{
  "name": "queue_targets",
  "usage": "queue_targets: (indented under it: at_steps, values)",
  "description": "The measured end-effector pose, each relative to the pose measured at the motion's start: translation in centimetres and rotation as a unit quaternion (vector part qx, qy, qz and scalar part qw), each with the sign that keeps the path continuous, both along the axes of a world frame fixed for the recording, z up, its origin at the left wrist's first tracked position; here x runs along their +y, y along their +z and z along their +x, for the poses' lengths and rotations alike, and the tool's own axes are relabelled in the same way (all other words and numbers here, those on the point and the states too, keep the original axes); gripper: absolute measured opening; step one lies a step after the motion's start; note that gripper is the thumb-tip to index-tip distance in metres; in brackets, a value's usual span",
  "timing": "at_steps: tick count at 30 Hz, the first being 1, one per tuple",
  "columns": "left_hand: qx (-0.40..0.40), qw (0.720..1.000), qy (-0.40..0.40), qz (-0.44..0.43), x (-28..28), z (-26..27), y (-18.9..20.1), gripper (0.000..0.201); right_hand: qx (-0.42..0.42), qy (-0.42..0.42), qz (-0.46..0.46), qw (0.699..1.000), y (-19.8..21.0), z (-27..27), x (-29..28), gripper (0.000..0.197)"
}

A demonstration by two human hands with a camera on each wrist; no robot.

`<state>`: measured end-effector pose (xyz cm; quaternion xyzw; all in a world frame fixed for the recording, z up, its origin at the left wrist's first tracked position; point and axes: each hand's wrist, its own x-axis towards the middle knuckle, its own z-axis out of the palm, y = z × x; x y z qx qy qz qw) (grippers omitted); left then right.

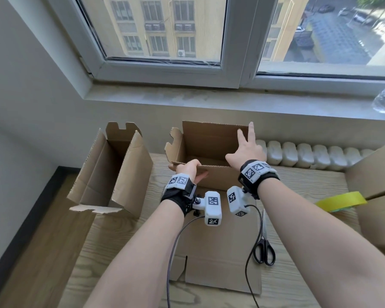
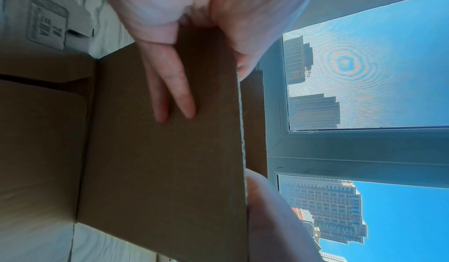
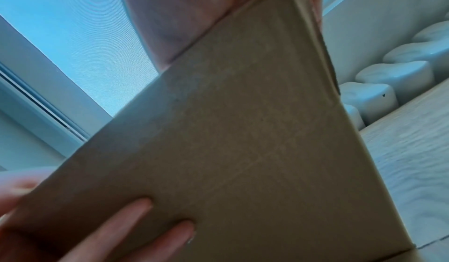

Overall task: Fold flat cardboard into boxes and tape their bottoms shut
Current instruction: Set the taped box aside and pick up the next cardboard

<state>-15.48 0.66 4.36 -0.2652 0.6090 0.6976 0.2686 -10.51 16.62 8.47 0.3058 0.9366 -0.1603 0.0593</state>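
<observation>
We are working at the wooden counter (image 1: 298, 187), where the open cardboard box (image 1: 209, 143) is standing just in front of us, flaps up. It is looking light, stiff along its panels and weak at its creases, so we are judging rims and corners the best holds. Our left hand (image 1: 188, 168) is pinching the near wall's rim, thumb inside. Our right hand (image 1: 246, 152) is lying flat against the right corner, fingers straight.
</observation>
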Motion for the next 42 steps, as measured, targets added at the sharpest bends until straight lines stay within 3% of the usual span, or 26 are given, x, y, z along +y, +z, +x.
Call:
queue_targets:
  at_steps: [2,6,10,14,17,22,26,28,30,31,32,35,37,42]
  values:
    - [-0.010,0.999,0.025,0.018,-0.1,0.0,-0.5,0.128,0.022,0.005,-0.004,1.000,-0.1,0.4,0.0,0.083]
    - [-0.029,0.999,0.029,0.018,-0.7,0.3,0.8,0.145,0.114,-0.017,-0.068,0.991,0.5,2.0,-0.5,0.069]
    - [-0.038,0.993,-0.081,-0.074,-1.8,2.2,2.5,0.159,0.241,-0.051,-0.090,0.965,0.8,4.1,-1.6,0.062]
    - [-0.019,0.964,-0.181,-0.192,-3.6,4.5,2.5,0.157,0.342,-0.178,-0.161,0.909,-0.4,7.4,-2.0,0.058]
    - [-0.051,0.935,-0.222,-0.272,-5.6,6.2,1.0,0.124,0.261,-0.238,-0.178,0.918,-3.5,11.4,-2.3,0.051]
    - [-0.109,0.886,-0.276,-0.357,-9.2,9.1,-3.3,0.091,0.047,-0.187,-0.226,0.955,-10.8,18.0,-5.1,0.048]
    - [-0.147,0.860,-0.307,-0.381,-10.7,11.6,-6.2,0.076,-0.081,-0.136,-0.192,0.969,-14.3,21.4,-7.7,0.059]
    - [-0.147,0.839,-0.334,-0.402,-11.2,11.9,-8.4,0.082,-0.122,-0.129,-0.145,0.973,-15.2,22.5,-8.4,0.063]
    - [-0.152,0.817,-0.337,-0.443,-12.3,11.3,-13.2,0.106,-0.134,-0.165,-0.128,0.969,-15.7,23.3,-8.7,0.067]
    - [-0.149,0.815,-0.327,-0.453,-12.9,11.0,-15.6,0.110,-0.129,-0.182,-0.130,0.966,-16.0,23.6,-8.8,0.070]
    - [-0.139,0.823,-0.304,-0.459,-12.9,11.3,-15.7,0.110,-0.122,-0.189,-0.131,0.966,-16.1,23.9,-8.9,0.074]
    - [-0.113,0.835,-0.257,-0.472,-12.6,13.4,-9.7,0.090,-0.087,-0.191,-0.146,0.967,-16.3,24.2,-8.9,0.078]
    - [-0.110,0.842,-0.246,-0.467,-12.3,14.1,-7.8,0.085,-0.052,-0.223,-0.164,0.960,-16.1,24.2,-8.9,0.077]
    - [-0.073,0.867,-0.204,-0.448,-12.5,14.7,-6.6,0.083,0.056,-0.263,-0.183,0.946,-14.4,24.3,-7.8,0.064]
